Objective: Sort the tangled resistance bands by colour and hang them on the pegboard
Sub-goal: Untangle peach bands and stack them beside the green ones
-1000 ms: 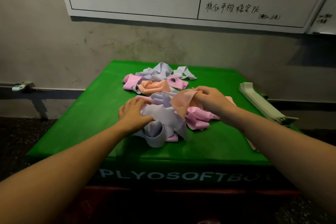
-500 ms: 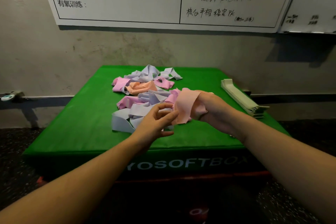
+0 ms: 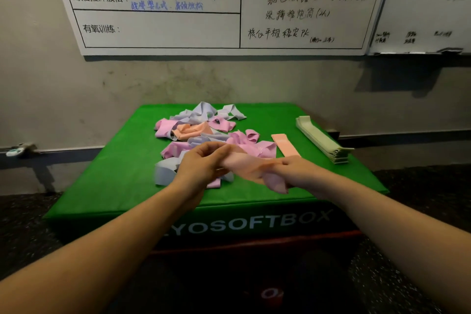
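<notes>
A tangled heap of pink, peach and lilac resistance bands [image 3: 201, 130] lies on the green soft plyo box [image 3: 122, 176]. I hold one peach band [image 3: 251, 169] above the box's front half, lifted off the heap. My left hand [image 3: 201, 166] pinches its left end and my right hand [image 3: 295, 173] grips its right end, the band stretched between them. A single peach band [image 3: 285, 144] lies flat to the right of the heap. No pegboard is in view.
A neat stack of pale green bands [image 3: 322, 139] lies along the box's right edge. Whiteboards [image 3: 216, 23] with writing hang on the wall behind. Dark floor surrounds the box, with a red object [image 3: 271, 294] low at its front.
My right hand has pulled the peach band out of the heap toward me. My left hand left the lilac bands and took the band's other end. The camera tilted up.
</notes>
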Demonstrator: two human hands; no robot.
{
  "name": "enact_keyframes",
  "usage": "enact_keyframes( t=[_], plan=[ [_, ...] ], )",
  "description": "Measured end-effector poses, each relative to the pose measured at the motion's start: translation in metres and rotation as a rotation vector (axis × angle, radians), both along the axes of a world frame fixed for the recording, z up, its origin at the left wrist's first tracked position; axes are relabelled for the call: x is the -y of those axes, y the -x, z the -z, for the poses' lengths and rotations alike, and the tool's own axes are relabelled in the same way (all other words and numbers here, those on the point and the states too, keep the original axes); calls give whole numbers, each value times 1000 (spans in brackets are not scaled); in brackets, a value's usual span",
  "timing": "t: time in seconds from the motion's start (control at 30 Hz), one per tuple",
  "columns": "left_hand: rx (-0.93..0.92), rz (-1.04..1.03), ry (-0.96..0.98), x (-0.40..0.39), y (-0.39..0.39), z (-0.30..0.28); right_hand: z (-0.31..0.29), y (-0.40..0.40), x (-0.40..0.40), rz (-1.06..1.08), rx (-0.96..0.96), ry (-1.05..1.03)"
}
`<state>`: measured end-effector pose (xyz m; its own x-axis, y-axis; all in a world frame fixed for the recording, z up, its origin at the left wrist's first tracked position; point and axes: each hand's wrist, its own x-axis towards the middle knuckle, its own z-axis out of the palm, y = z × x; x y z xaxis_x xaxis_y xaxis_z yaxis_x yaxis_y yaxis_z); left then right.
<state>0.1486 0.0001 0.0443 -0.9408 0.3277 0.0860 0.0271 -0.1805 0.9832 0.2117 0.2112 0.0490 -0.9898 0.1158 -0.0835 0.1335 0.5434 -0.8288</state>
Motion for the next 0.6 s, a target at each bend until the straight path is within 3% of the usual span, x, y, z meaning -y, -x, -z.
enact_keyframes(
  t=[0.17,0.33,0.47,0.6],
  plan=[
    [-33,31,-67,-15,-10,-16,-7,-9,7,-119,-25,-225],
    [-83,-24,-15,-24,-12,-26,-8,-15,1,-90,-107,-488],
    [-84,-24,56,-28,-16,-26,-14,-18,6,-150,-252,-83],
    [-44,25,56,-32,-25,-28,-22,-19,18,-90,-440,71]
  ],
)
